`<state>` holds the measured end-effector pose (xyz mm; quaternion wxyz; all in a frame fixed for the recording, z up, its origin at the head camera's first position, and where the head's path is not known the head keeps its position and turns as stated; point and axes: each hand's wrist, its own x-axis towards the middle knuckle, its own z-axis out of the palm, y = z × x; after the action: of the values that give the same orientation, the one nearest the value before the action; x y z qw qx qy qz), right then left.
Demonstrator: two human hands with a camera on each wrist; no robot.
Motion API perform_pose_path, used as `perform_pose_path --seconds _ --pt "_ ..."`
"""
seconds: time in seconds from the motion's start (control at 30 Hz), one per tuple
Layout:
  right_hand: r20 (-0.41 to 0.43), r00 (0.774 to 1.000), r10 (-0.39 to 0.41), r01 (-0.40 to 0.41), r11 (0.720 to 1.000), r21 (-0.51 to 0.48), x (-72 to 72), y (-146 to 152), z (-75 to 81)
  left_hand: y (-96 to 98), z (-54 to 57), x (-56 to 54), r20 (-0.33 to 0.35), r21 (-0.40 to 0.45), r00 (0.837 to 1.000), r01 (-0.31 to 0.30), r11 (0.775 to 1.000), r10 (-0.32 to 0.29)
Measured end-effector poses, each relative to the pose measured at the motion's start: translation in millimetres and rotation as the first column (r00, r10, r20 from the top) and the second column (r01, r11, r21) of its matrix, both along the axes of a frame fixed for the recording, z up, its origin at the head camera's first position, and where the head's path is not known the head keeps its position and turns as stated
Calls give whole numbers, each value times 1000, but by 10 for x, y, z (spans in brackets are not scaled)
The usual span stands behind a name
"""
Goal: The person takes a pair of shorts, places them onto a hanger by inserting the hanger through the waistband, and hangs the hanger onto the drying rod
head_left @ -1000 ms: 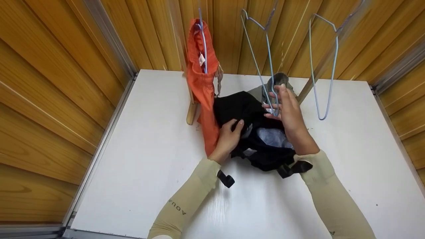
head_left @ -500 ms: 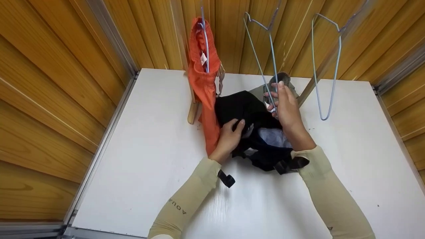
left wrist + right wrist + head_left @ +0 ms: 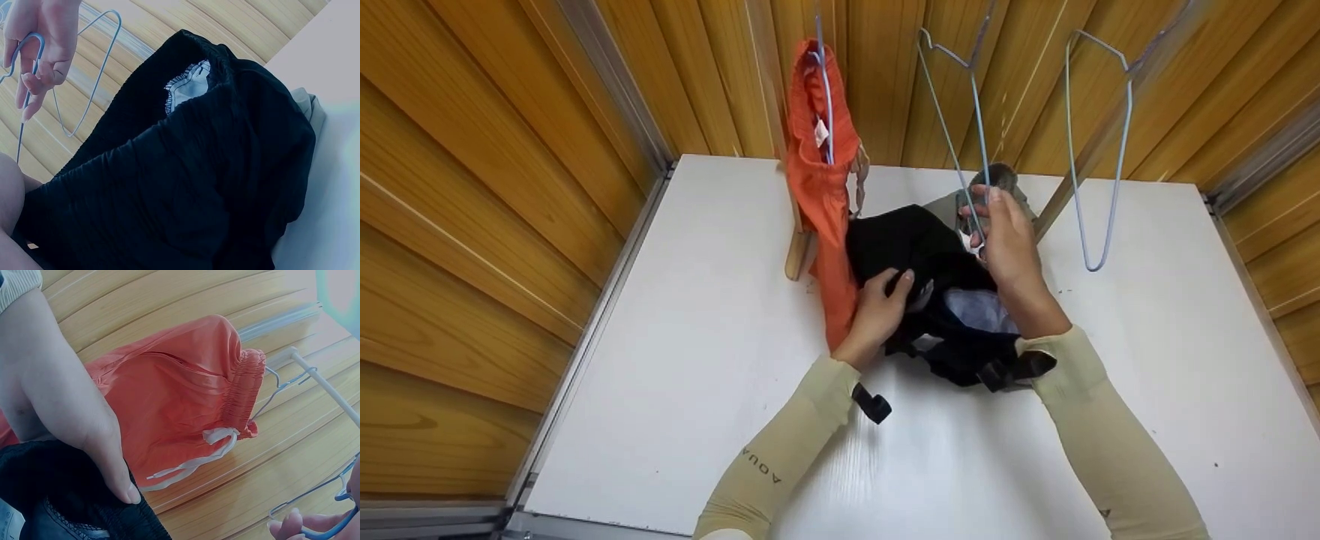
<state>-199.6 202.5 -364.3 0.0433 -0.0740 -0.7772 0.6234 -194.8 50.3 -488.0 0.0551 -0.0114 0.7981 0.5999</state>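
Note:
My left hand point(image 3: 877, 311) grips the elastic waistband of a pair of black shorts point(image 3: 904, 236), thumb on top of the cloth. In the left wrist view the waistband of the shorts point(image 3: 169, 152) gapes, and a pale label or pocket piece point(image 3: 194, 87) shows inside. My right hand point(image 3: 1016, 255) is on the lower end of the middle blue wire hanger point(image 3: 979, 120), just above the shorts. Seen from the left wrist, the right hand point(image 3: 50, 45) has its fingers bent around the wire. The hanger's tip is hidden from the head camera.
Orange trousers point(image 3: 821, 199) hang from a hanger on the left, close beside my left hand. Another blue hanger point(image 3: 1124, 135) hangs at the right. Behind my right hand lies a grey-green garment point(image 3: 997, 176). Wooden rack legs point(image 3: 795, 255) stand on the white table point(image 3: 660, 360); wood-look panels point(image 3: 877, 90) enclose it.
My right hand has shifted slightly up and left, its fingers drawing in around the lower end of the hanger. The left hand keeps its grip on the shorts.

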Motion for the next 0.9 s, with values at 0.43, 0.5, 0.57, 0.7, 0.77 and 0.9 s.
perform_pose_path --seconds 0.43,0.5,0.57,0.7,0.77,0.9 --pt "-42 999 -11 9 998 -64 18 11 35 -5 -6 -14 85 45 996 16 999 -20" --pt "-50 999 -16 13 998 -67 19 12 39 -7 -7 -13 96 40 995 13 999 -17" --pt "-64 998 -24 19 997 -69 20 11 44 -8 -7 -14 103 39 995 13 999 -17" --pt "-100 995 -29 22 997 -77 34 10 55 -8 -6 -14 96 34 995 9 999 -12" --pt "-116 993 -28 18 996 -93 46 13 59 -8 -6 -14 83 33 997 6 999 -9" --pt "-126 991 -37 22 993 -118 80 16 71 -12 -17 -15 60 30 998 3 1000 -5"
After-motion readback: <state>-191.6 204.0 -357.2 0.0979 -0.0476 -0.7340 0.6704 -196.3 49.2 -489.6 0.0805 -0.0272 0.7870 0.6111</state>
